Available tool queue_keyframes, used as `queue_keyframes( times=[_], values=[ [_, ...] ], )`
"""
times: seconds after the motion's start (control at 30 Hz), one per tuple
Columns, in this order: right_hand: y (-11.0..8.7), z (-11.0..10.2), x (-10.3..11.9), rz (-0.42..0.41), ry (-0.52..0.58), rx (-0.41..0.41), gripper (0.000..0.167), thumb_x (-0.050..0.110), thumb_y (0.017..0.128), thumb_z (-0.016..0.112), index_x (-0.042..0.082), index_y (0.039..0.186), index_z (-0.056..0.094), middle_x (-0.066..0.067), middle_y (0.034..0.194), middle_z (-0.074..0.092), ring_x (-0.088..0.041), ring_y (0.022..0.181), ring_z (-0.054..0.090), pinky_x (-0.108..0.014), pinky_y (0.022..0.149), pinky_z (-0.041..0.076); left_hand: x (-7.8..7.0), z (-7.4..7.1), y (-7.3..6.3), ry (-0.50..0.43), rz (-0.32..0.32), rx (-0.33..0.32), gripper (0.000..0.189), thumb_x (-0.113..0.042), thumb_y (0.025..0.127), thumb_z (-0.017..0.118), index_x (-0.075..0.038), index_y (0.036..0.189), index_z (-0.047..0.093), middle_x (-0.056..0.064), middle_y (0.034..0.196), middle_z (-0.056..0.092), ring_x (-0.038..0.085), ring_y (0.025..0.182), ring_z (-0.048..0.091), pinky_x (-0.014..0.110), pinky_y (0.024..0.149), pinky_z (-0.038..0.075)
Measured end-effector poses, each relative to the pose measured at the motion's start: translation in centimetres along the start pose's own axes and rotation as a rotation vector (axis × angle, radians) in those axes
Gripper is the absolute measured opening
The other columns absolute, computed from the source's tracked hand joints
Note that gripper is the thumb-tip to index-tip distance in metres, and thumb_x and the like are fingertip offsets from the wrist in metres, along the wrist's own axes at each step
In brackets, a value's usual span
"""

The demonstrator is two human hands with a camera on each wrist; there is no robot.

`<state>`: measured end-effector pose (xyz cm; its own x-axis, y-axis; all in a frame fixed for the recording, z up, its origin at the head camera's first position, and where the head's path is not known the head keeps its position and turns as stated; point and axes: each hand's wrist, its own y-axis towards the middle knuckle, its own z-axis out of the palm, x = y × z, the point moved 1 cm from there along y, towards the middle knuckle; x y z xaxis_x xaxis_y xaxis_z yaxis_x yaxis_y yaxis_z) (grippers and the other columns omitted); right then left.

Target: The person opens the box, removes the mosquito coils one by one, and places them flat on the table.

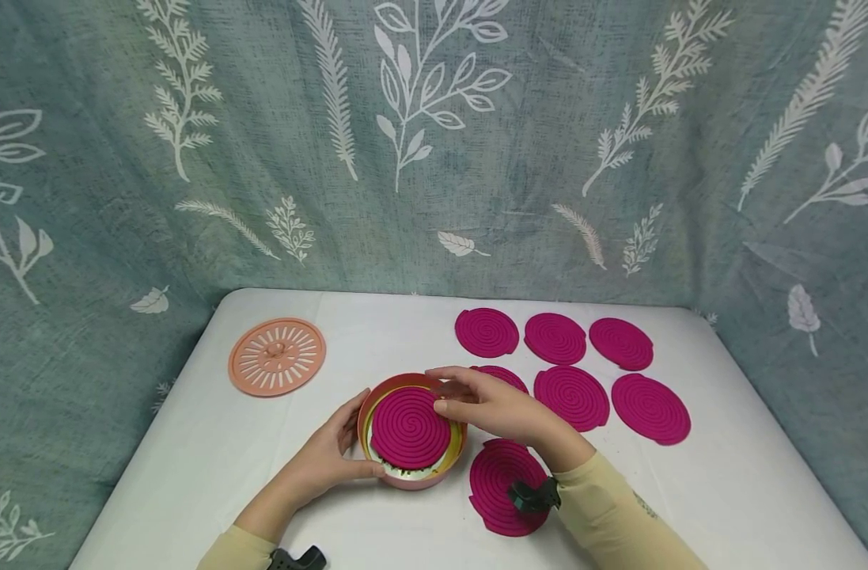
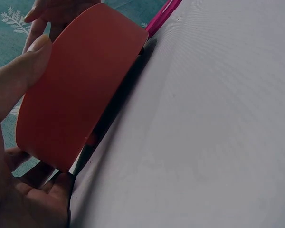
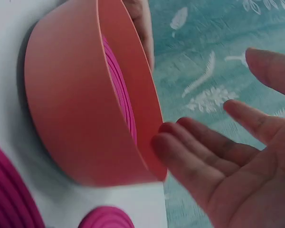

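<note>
A round orange container [image 1: 458, 457] stands on the white table, with a magenta mosquito coil [image 1: 410, 427] lying inside it. My left hand [image 1: 330, 453] grips the container's left side, thumb toward the front; the left wrist view shows the thumb and fingers about its orange wall [image 2: 85, 80]. Over the right rim, my right hand [image 1: 494, 402] holds nothing. In the right wrist view its fingers [image 3: 190, 166] are spread loosely, the tips by the rim; whether they touch it I cannot tell. Inside the wall, the edge of the coil [image 3: 118, 85] shows.
Several more mosquito coils, such as one at the back [image 1: 487, 332] and one at the right [image 1: 650, 408], lie flat right of the container. Another coil [image 1: 501, 483] is partly under my right wrist. An orange slotted lid [image 1: 277, 358] lies at the back left. Patterned cloth [image 1: 434, 222] hangs behind the table.
</note>
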<state>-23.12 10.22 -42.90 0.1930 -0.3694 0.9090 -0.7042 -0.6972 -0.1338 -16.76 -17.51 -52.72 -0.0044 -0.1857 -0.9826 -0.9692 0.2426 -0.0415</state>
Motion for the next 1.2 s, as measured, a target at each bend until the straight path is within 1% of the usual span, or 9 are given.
queue_keyframes(
  times=[0.13,0.27,0.4,0.47,0.6,0.73,0.93,1.07,1.2],
  values=[
    [1.1,1.1,0.4,0.020,-0.087,0.042,0.062,0.046,0.096,0.062,0.024,0.150,0.043,-0.008,0.142,0.053,-0.025,0.131,0.049,-0.044,0.105,0.047,0.0,0.0,0.0,0.003,-0.002,0.000,0.116,-0.022,0.063,0.096,-0.022,0.156,0.026,0.000,0.156,0.033,0.016,0.144,0.028,0.022,0.114,0.027],
    [1.8,1.8,0.6,0.038,-0.160,0.056,0.067,0.051,0.095,0.061,0.025,0.152,0.039,-0.005,0.145,0.050,-0.025,0.134,0.046,-0.048,0.108,0.043,0.0,0.0,0.0,0.001,-0.006,0.003,0.116,-0.022,0.064,0.095,-0.023,0.157,0.026,0.001,0.156,0.033,0.016,0.145,0.028,0.024,0.115,0.026],
    [2.1,2.4,0.7,0.058,-0.230,0.051,0.070,0.055,0.093,0.060,0.026,0.153,0.037,-0.004,0.144,0.051,-0.023,0.133,0.046,-0.048,0.108,0.043,0.0,0.1,0.0,0.013,-0.014,0.002,0.118,-0.023,0.063,0.096,-0.022,0.157,0.025,0.000,0.156,0.034,0.016,0.144,0.028,0.026,0.116,0.026],
    [2.2,2.6,0.7,0.063,-0.262,0.043,0.070,0.057,0.093,0.059,0.027,0.153,0.038,-0.004,0.143,0.051,-0.022,0.132,0.048,-0.046,0.106,0.045,-0.1,0.1,0.0,0.018,-0.010,-0.002,0.119,-0.024,0.062,0.096,-0.021,0.157,0.025,0.000,0.156,0.034,0.016,0.144,0.029,0.026,0.115,0.027],
    [2.5,3.0,0.6,0.063,-0.309,0.035,0.072,0.059,0.093,0.059,0.026,0.153,0.037,-0.004,0.144,0.050,-0.022,0.130,0.049,-0.045,0.104,0.047,-0.2,0.0,0.0,0.030,-0.006,-0.010,0.118,-0.024,0.062,0.096,-0.022,0.157,0.027,-0.003,0.154,0.035,0.013,0.143,0.031,0.023,0.114,0.029],
    [2.9,3.4,0.8,0.057,-0.352,0.050,0.076,0.059,0.093,0.058,0.023,0.155,0.035,-0.004,0.144,0.050,-0.021,0.129,0.049,-0.042,0.102,0.049,-0.1,-0.1,-0.1,0.039,-0.007,-0.008,0.116,-0.024,0.063,0.096,-0.025,0.156,0.027,-0.005,0.153,0.036,0.010,0.142,0.031,0.021,0.113,0.030],
    [3.3,3.9,0.9,0.063,-0.377,0.053,0.077,0.056,0.093,0.060,0.019,0.155,0.034,-0.006,0.142,0.051,-0.021,0.127,0.051,-0.041,0.100,0.050,0.1,-0.2,0.0,0.004,0.014,0.012,0.114,-0.021,0.064,0.095,-0.027,0.156,0.028,-0.005,0.153,0.036,0.011,0.142,0.032,0.021,0.114,0.029],
    [3.4,3.9,0.8,0.067,-0.376,0.028,0.076,0.056,0.092,0.061,0.021,0.155,0.035,-0.006,0.144,0.049,-0.023,0.129,0.049,-0.044,0.101,0.050,0.2,-0.2,0.1,-0.007,0.039,0.026,0.114,-0.019,0.066,0.094,-0.024,0.157,0.026,-0.001,0.155,0.035,0.015,0.143,0.031,0.024,0.115,0.027],
    [3.4,3.8,0.6,0.035,-0.337,-0.009,0.074,0.054,0.092,0.062,0.021,0.154,0.037,-0.006,0.145,0.049,-0.022,0.130,0.048,-0.044,0.103,0.048,0.3,-0.2,0.0,0.006,0.050,0.019,0.114,-0.021,0.066,0.094,-0.022,0.157,0.026,0.001,0.156,0.033,0.017,0.144,0.030,0.026,0.115,0.027]
  ],
)
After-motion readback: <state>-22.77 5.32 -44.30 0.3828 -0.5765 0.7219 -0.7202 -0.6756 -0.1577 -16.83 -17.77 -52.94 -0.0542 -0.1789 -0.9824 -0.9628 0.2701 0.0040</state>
